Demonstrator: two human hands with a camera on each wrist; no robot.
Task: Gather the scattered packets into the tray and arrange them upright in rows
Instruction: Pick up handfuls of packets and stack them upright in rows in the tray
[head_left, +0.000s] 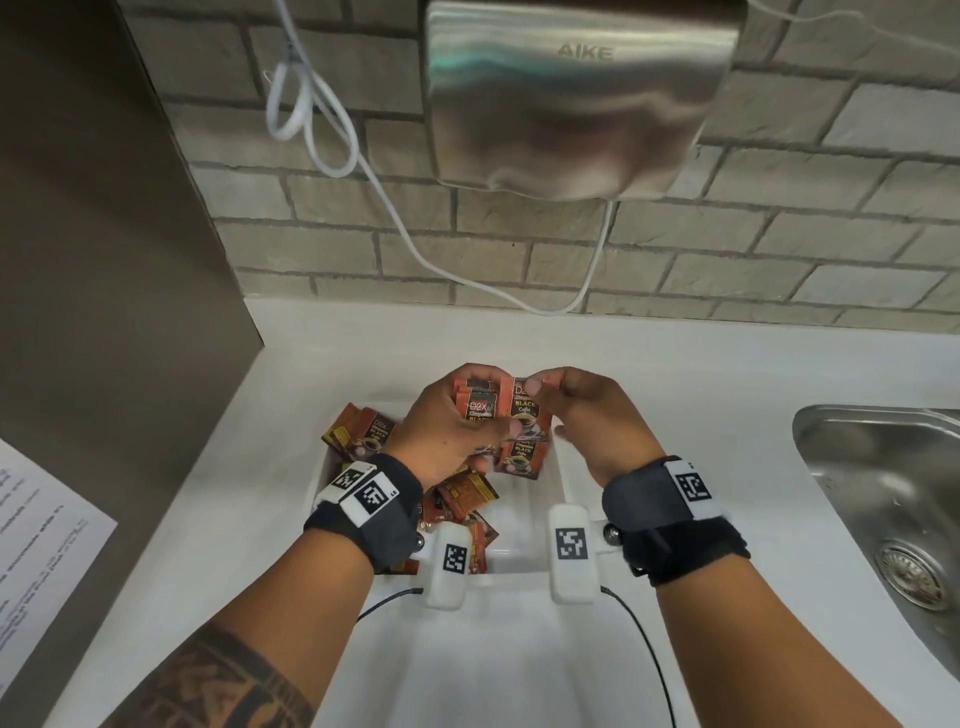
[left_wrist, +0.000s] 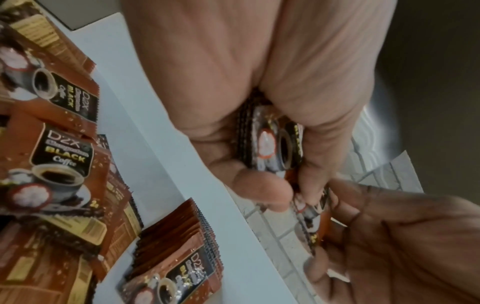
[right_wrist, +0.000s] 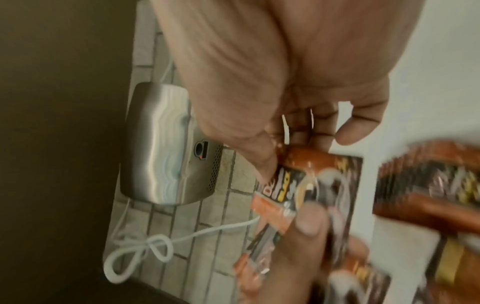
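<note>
At the far left of the head view a printed sheet (head_left: 36, 561) lies on the white table (head_left: 675, 395), and a steel panel rises above it in the upper left. Just left of centre, the white tray (head_left: 524, 564) sits on the table with loose coffee packets (head_left: 465, 493) lying flat and crooked in its left half, and a small bundle (head_left: 358, 428) leaning at its upper-left corner. Above the tray's middle, the left hand (head_left: 447, 423) is curled round a stack of packets (head_left: 480, 402), thumb across the front and fingers behind; the left wrist view shows the stack's edges wedged deep in the palm. To its right, the right hand (head_left: 587, 415) pinches the top corner of one packet (head_left: 524, 405) between thumb and fingertips, its other fingers loosely bent; that packet sits against the stack's right side. This looks like the gathering-and-squaring step: single packets being added to the held stack so the faces align. The next move likely calls for seating this packet flush, then lowering the stack on edge into the tray's bare right half to begin a row, while the flat packets still wait. At the far right lies a steel sink (head_left: 883, 483), with a hand dryer (head_left: 576, 93) on the wall at top centre.
</note>
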